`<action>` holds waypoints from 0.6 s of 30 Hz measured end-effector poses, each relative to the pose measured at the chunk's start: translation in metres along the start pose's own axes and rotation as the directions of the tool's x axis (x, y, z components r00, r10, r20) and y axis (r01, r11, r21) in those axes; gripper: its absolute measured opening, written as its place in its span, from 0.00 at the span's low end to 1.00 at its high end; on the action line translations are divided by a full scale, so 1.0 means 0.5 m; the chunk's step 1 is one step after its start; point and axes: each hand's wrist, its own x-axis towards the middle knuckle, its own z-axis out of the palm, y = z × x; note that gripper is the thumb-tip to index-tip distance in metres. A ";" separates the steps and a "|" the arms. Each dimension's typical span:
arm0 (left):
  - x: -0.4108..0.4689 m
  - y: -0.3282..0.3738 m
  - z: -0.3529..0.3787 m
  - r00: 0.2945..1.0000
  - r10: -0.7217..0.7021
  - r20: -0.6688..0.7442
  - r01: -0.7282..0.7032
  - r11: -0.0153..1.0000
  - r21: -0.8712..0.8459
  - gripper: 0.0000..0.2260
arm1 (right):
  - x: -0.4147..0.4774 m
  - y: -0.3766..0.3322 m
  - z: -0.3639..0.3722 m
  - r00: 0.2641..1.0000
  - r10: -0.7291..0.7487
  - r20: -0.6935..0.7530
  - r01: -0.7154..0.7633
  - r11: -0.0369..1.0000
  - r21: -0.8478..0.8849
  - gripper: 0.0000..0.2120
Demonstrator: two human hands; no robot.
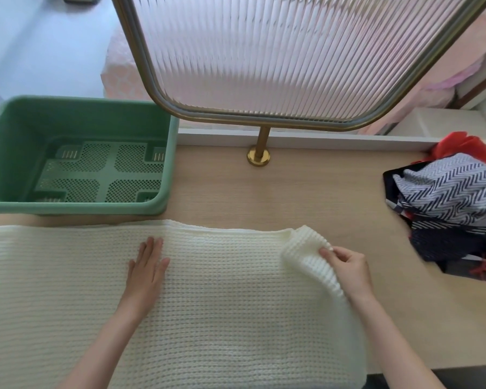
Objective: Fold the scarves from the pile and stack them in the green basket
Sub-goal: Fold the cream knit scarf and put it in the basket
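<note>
Step in hand: first fold of the cream waffle-knit scarf (222, 318), which lies spread on the worktop (306, 197) under both hands.

Left hand (148, 266): flat, fingers straight and together, pressing the cloth near its middle.
Right hand (348, 269): thumb and fingers pinch the scarf's far right corner (300, 248), which is lifted and curled back toward the left hand.

Notes for a clean fold:
- Keep the left palm down as an anchor so the knit does not creep.
- Carry the pinched corner straight across toward the left hand, low over the cloth. Thick, loose knit will likely sag and drag if raised high.
- Match edge to edge before letting go, then smooth outward from the fold line.
- The near edge of the scarf runs out of view below the forearms, so I cannot tell whether it hangs off the worktop. If it does, its weight may pull the fold askew.
- The far edge seems to show more than one layer; possibly doubled already, not certain.

Containers:
- Green basket (68, 208), beyond and left of the left hand, close to the scarf's far edge. Perforated floor fully visible; nothing in it. No scarf stacked yet.
- Pile (446, 189) of patterned scarves (herringbone, dark, red), right of the right hand, loose on the worktop, apart from the cream scarf.
</note>
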 end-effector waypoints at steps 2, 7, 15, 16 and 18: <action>0.001 0.000 0.001 1.000 0.007 0.009 -0.007 1.000 0.021 0.24 | 0.014 0.003 -0.032 0.998 0.002 -0.057 -0.003 1.000 -0.014 0.08; 0.004 -0.007 0.007 0.999 0.029 0.033 -0.032 0.995 0.098 0.25 | 0.048 -0.023 -0.095 0.960 -0.131 -0.248 0.104 0.987 -0.120 0.14; 0.006 -0.017 0.031 0.998 0.061 0.010 -0.062 0.964 0.259 0.28 | 0.069 -0.030 -0.086 0.934 -0.213 -0.286 0.058 0.883 -0.466 0.16; 0.008 -0.016 0.032 0.997 0.071 -0.005 -0.067 0.961 0.267 0.28 | 0.075 -0.013 -0.075 0.958 -0.164 -0.236 0.031 0.875 -0.483 0.17; 0.012 -0.016 0.032 0.995 0.093 -0.039 -0.079 0.959 0.273 0.30 | 0.081 0.012 -0.055 0.981 -0.092 -0.172 0.001 0.884 -0.467 0.17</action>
